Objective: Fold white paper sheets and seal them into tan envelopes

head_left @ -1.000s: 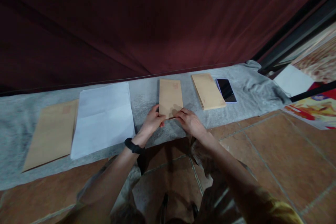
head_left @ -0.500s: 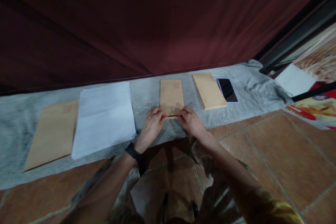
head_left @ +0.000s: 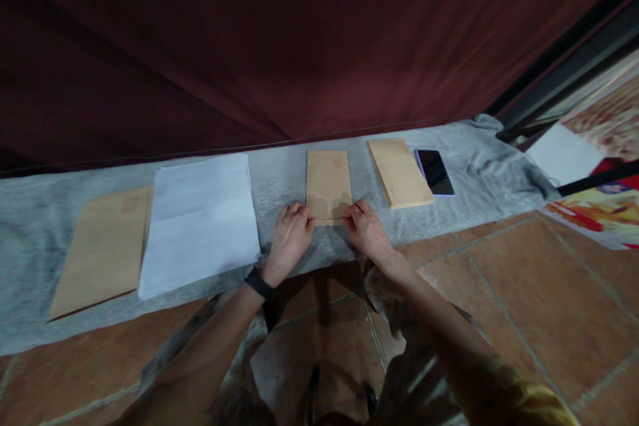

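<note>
Grey cloth-covered surface [head_left: 279,176] — tan paper envelope [head_left: 328,180] lying flat between left hand [head_left: 292,233] and right hand [head_left: 367,231] — each grip pinched closed on near corner, apparently to hold edge straight.

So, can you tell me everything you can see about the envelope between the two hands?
The envelope is tan, looks like paper, and is longer than it is wide. A small reddish mark sits near its far right corner, too faint to read. A thin dark line runs across near its close edge, with a narrow strip below. It lies flat on the grey cloth, its short side facing the person. The left hand and right hand pinch its near corners.
</note>
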The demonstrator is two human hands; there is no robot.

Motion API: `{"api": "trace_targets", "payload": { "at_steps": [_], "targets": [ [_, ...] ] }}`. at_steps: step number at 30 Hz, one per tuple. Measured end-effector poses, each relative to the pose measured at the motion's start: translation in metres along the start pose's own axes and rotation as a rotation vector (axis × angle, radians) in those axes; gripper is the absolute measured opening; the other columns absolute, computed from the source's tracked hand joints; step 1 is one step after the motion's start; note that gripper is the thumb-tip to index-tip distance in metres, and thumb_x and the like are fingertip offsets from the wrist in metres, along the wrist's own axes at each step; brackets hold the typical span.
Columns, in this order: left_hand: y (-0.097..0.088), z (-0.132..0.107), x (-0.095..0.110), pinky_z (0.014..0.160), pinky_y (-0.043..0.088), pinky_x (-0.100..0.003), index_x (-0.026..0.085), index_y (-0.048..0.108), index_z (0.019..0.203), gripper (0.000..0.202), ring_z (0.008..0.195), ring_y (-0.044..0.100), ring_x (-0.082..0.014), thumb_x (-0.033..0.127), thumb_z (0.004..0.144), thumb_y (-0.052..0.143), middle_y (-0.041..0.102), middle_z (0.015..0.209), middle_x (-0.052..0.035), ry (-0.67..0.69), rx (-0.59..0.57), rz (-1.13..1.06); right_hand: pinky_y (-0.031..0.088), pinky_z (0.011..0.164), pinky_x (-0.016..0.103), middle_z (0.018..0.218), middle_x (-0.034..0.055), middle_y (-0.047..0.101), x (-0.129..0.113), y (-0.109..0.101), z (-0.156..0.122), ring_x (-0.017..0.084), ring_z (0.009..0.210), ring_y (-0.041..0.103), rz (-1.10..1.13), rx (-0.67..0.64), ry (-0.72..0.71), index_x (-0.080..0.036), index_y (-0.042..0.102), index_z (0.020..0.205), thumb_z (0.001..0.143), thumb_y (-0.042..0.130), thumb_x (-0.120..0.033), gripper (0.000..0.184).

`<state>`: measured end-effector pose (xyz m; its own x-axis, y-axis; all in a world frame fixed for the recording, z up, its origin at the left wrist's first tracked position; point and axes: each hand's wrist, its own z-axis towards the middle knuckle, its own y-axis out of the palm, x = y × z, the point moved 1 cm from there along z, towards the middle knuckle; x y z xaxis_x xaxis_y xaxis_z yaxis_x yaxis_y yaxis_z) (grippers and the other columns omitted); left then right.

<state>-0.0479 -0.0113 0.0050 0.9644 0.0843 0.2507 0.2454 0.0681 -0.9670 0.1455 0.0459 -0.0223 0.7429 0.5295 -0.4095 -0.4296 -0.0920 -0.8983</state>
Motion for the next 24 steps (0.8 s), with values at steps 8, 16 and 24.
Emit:
{"api": "trace_targets", "payload": {
  "at_steps": [8,16,24],
  "targets": [
    [0.002,-0.006,0.004,0.091,0.050,-0.044,0.018,0.066,0.100,0.016,0.104,0.061,-0.0297,0.020,0.096,0.051,0.067,0.108,-0.0125,0.050,0.086,0.062,0.049,0.088,0.032,0.097,0.0087,0.063,0.002,0.000,0.001,0.021,0.097,0.059,0.008,0.003,0.025,-0.018,0.067,0.093,0.094,0.057,-0.014,0.010],
    [0.024,-0.032,0.030,0.117,0.041,-0.044,0.011,0.057,0.136,0.040,0.138,0.052,-0.0259,0.015,0.100,0.042,0.058,0.146,-0.0156,0.418,0.070,-0.027,0.049,0.088,0.029,0.097,0.0070,0.065,0.003,-0.006,0.003,0.019,0.097,0.060,0.023,-0.040,0.053,-0.019,0.068,0.093,0.095,0.057,-0.016,0.012],
    [0.028,-0.039,0.032,0.125,0.030,-0.049,0.012,0.050,0.148,0.048,0.149,0.039,-0.0262,0.022,0.101,0.042,0.051,0.154,-0.0156,0.419,-0.007,-0.025,0.050,0.101,0.040,0.118,0.0154,0.069,-0.024,-0.011,-0.006,0.026,0.112,0.063,-0.017,0.023,0.035,-0.014,0.069,0.114,0.105,0.043,-0.026,0.030]
  ]
}}
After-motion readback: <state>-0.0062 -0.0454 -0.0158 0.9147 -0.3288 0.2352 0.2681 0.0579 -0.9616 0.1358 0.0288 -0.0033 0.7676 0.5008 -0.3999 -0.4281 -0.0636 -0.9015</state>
